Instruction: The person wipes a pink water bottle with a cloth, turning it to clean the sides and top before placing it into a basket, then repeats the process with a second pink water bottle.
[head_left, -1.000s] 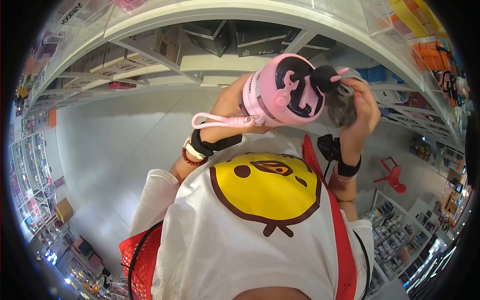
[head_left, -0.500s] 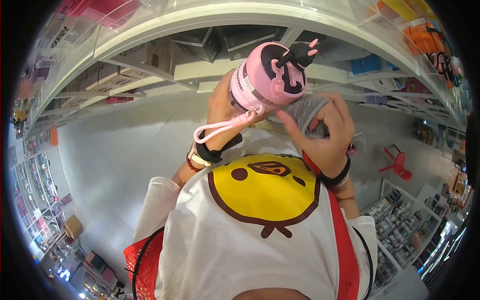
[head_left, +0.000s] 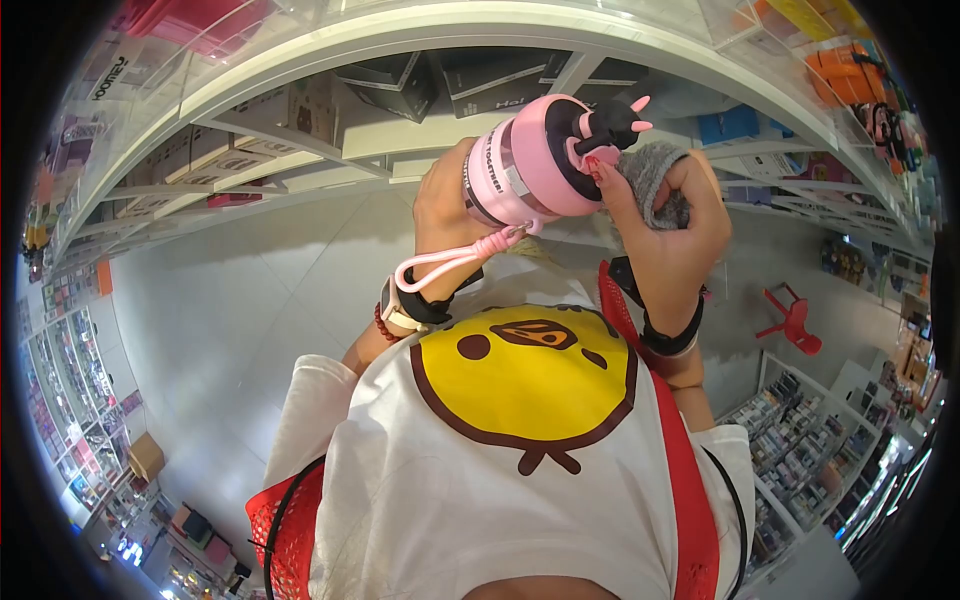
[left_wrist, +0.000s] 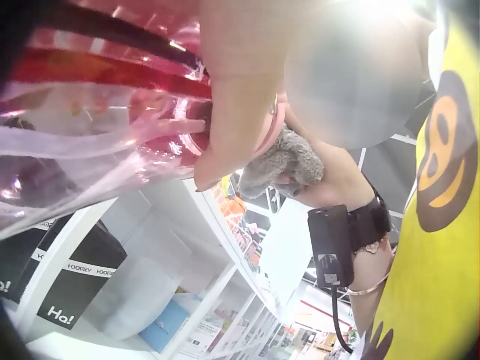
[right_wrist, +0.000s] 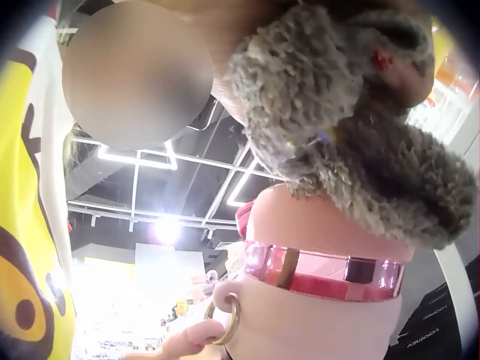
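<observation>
My left hand (head_left: 440, 205) grips a pink drink bottle (head_left: 495, 175) round its body, tilted with its lid toward the right. The black and pink lid carries a spout piece (head_left: 612, 125) with pink ear-like tips, and a pink cord loop (head_left: 450, 258) hangs from the bottle's side. In my right hand (head_left: 680, 235) a grey fluffy cloth (head_left: 660, 165) is bunched between curled fingers and thumb, right at the lid's edge. The right wrist view shows the cloth (right_wrist: 300, 75) against the pink lid top. Through the clear body (left_wrist: 90, 142), pink and red tones show in the left wrist view.
White shelving (head_left: 390, 140) curves in front of me, with black boxes (head_left: 500, 80) and cartons on it. Orange goods (head_left: 845, 80) sit at the upper right. Behind on the floor stand a red stool (head_left: 792, 318) and a brown box (head_left: 146, 456).
The cloth dropped from the lid's far right to below it, then rose back to the lid's edge. The bottle shifted left and turned, so its lid faces more to the right.
</observation>
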